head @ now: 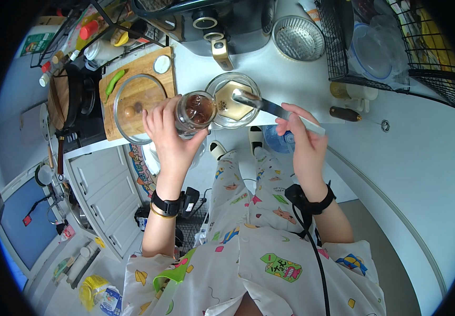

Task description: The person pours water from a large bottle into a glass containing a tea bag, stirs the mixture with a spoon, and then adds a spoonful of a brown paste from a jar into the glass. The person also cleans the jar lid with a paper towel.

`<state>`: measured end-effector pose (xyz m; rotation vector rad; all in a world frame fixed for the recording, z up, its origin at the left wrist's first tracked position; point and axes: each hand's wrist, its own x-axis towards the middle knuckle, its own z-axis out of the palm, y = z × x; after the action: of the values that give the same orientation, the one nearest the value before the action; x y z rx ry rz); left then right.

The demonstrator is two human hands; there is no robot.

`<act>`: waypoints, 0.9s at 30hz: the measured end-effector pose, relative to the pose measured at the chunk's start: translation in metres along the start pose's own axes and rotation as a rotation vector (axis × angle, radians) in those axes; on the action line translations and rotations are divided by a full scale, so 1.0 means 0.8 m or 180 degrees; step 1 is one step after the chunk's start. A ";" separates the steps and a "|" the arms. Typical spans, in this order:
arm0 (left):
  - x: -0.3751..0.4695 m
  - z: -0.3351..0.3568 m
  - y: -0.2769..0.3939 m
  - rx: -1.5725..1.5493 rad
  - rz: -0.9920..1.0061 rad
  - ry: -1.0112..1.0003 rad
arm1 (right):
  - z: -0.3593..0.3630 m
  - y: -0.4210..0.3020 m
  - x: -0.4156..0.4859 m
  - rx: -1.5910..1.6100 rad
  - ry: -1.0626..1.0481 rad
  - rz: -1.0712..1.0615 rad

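My left hand (172, 136) grips a glass jar (195, 112) holding a dark reddish-brown content, tilted beside a glass bowl. The round glass bowl (255, 116) stands near the counter's front edge, with a beige liquid (229, 96) showing a hexagonal outline and small dark bubbles or specks in it. In my right hand (304, 138) is a metal utensil (269, 106) with a pale handle end; its shiny broad tip is over the bowl. Left of the jar, a large clear glass lid or dish (117, 114) lies on a wooden cutting board (168, 59).
A green pepper (114, 82) and a white round lid (162, 64) lie on the board. Behind stand a black appliance with a gold handle (222, 53) and a foil bowl (298, 38). Wire baskets (336, 59) are at right, a dark-handled tool (344, 114) nearby, a black pan (73, 94) at left.
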<state>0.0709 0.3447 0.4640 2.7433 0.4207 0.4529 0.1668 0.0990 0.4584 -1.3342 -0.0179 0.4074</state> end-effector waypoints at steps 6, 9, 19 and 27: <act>-0.002 -0.015 -0.001 -0.1648 -0.1172 -0.0003 | 0.003 -0.001 -0.004 -0.2214 -0.1001 -0.1892; -0.002 -0.039 0.002 -0.2624 -0.1565 0.0013 | 0.004 0.000 -0.001 -0.2405 -0.1085 -0.2111; 0.002 -0.086 0.008 -0.3275 -0.1864 0.0255 | 0.012 -0.020 -0.012 -0.1034 -0.0372 -0.0741; 0.001 -0.090 0.013 -0.3353 -0.1810 0.0206 | 0.016 -0.031 -0.010 -0.0434 -0.0078 -0.0509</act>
<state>0.0482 0.3553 0.5325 1.5195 0.6940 0.4311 0.1628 0.1045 0.4866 -1.4504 -0.1745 0.2909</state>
